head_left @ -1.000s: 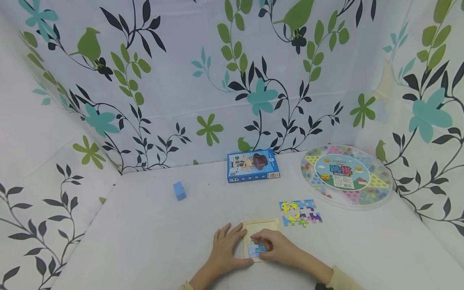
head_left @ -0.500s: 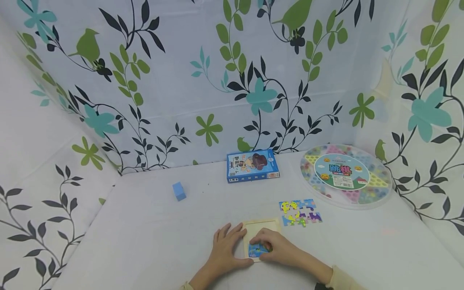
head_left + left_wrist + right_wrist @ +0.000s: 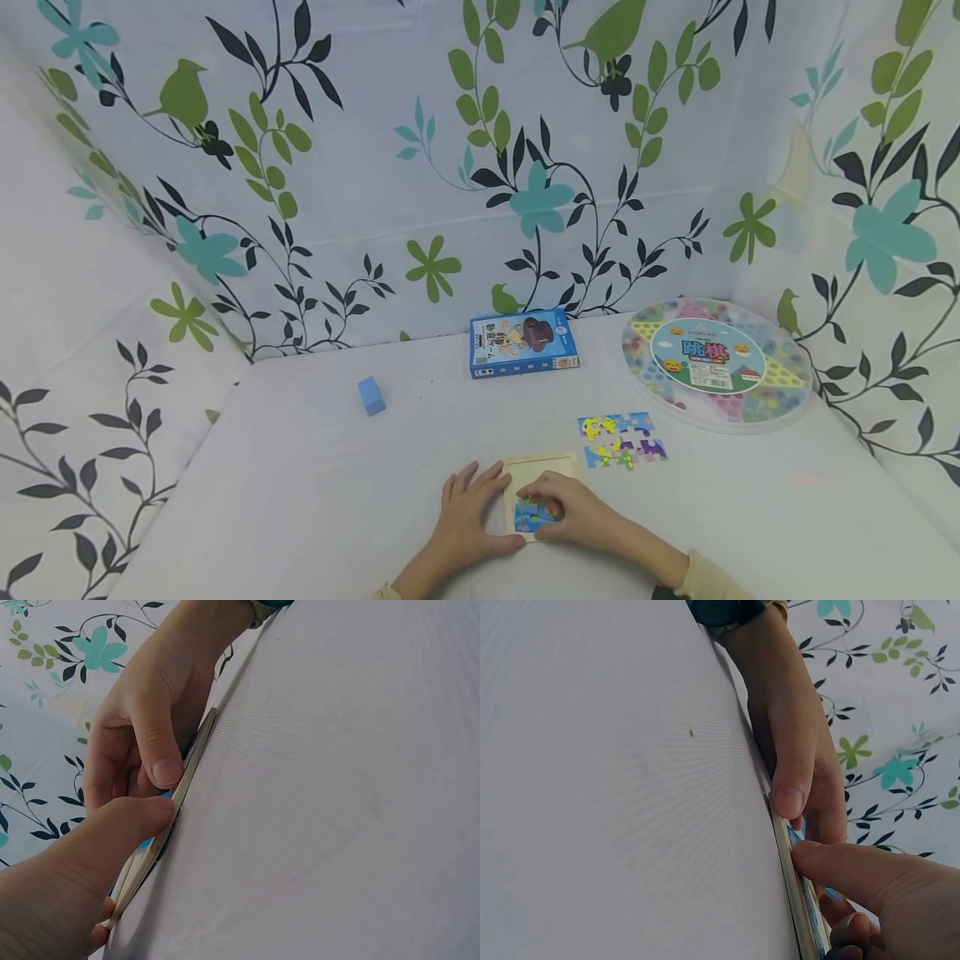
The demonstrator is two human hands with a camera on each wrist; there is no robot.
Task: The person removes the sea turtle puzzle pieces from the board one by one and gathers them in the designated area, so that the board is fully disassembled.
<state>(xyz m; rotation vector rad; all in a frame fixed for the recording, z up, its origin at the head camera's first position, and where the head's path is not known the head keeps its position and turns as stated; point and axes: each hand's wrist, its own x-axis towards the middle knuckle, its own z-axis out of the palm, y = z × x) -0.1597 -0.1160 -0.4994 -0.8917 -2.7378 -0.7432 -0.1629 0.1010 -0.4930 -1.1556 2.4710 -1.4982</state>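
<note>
A small wooden puzzle frame [image 3: 543,464] lies on the white table, with several blue jigsaw pieces [image 3: 527,521] in its near part. My left hand [image 3: 468,512] holds the frame from the left, its fingers spread along the side and its thumb at the near edge. Over the frame, the curled fingers and thumb of my right hand [image 3: 577,510] pinch a blue puzzle piece [image 3: 830,892], which they largely cover. Several more colourful puzzle pieces [image 3: 600,429] lie together just beyond the frame to the right.
A blue game box [image 3: 517,350] sits at the back middle, beside the curtain. Right of it is a round, clear-lidded board game [image 3: 720,358]. A small blue block [image 3: 371,396] stands at the back left. Patterned cloth [image 3: 345,167] encloses the table.
My right fingers shift slightly over the frame, and the blue piece beneath them turns a little. The left hand stays at the frame. The loose pieces have not moved.
</note>
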